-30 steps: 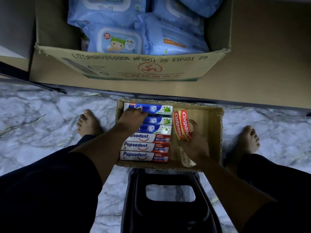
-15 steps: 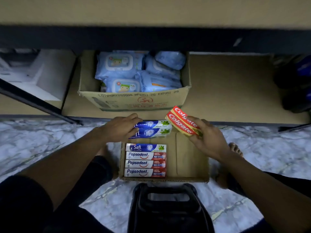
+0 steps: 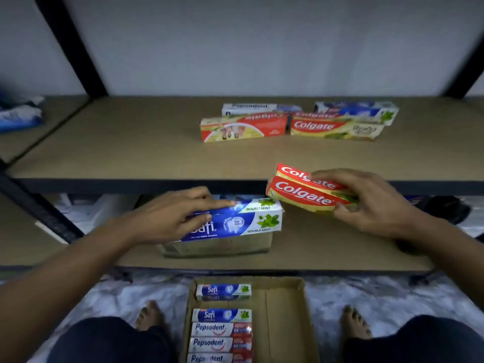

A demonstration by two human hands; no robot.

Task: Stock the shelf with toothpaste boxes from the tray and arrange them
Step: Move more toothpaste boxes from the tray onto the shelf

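Shelf: tan shelf board (image 3: 131, 142) ran wide in front of a pale wall, dark uprights at both sides; bare board lay along its front edge.
Stocked so far: two shelved Colgate boxes (image 3: 243, 127) lay end to end towards the back; a Pepsodent box (image 3: 248, 108) and a blue-and-white box (image 3: 358, 110) sat just behind them, touching or nearly so.
Left hand: your left hand (image 3: 167, 218) gripped the Safi pair (image 3: 243, 218), fingers laid across the top box; the pair hung below the board's front edge, in front of a cardboard carton (image 3: 217, 246) on the lower shelf.
Right hand: your right hand (image 3: 366, 203) pinched the Colgate pair (image 3: 296, 192), stacked and tilted, thumb under and fingers over; it was level with the board's front edge, not yet on it.
Tray: the tray (image 3: 285, 310) sat on the marble floor between your feet; two tray Safi boxes (image 3: 222, 289) and three Pepsodent boxes (image 3: 220, 341) lay in its left half, the right half bare.
Step in hand: carrying both pairs up to the shelf, I'd say; nothing set down yet.
Next move: probably lift the Safi pair clear of the edge; level the Colgate pair, then lay each flat, lined up with the row behind; more trips to follow.
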